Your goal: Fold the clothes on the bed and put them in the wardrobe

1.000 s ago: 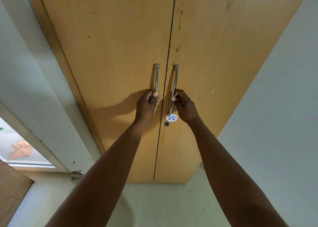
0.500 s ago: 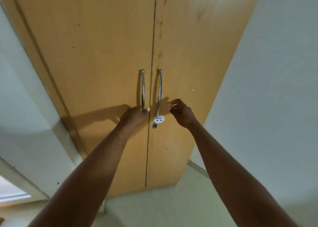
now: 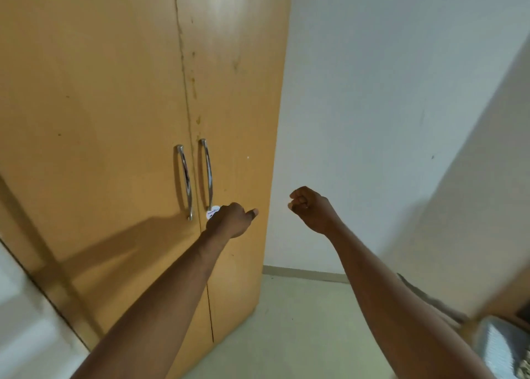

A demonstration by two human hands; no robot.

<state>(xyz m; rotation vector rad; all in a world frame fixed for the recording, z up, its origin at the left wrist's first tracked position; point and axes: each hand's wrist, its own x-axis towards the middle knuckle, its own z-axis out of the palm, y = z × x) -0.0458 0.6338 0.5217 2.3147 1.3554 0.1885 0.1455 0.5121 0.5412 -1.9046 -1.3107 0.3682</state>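
Note:
The wooden wardrobe (image 3: 114, 120) fills the left of the view with both doors closed. Two metal handles, the left handle (image 3: 185, 182) and the right handle (image 3: 208, 175), sit side by side at the door seam, with a white round tag (image 3: 212, 212) below the right one. My left hand (image 3: 233, 220) hovers in front of the right door, just right of the tag, fingers curled and thumb out, holding nothing. My right hand (image 3: 311, 210) is a loose fist in the air before the white wall, empty. No clothes are in view.
A white wall (image 3: 387, 106) stands right of the wardrobe, with a baseboard (image 3: 304, 272) and pale floor (image 3: 286, 335) below. A grey patterned object (image 3: 499, 341) and a wooden edge show at the lower right corner. A white frame runs along the wardrobe's left.
Both hands have come off the wardrobe handles and moved right. The view has swung right, so the wardrobe now sits at the left and the wall fills the right.

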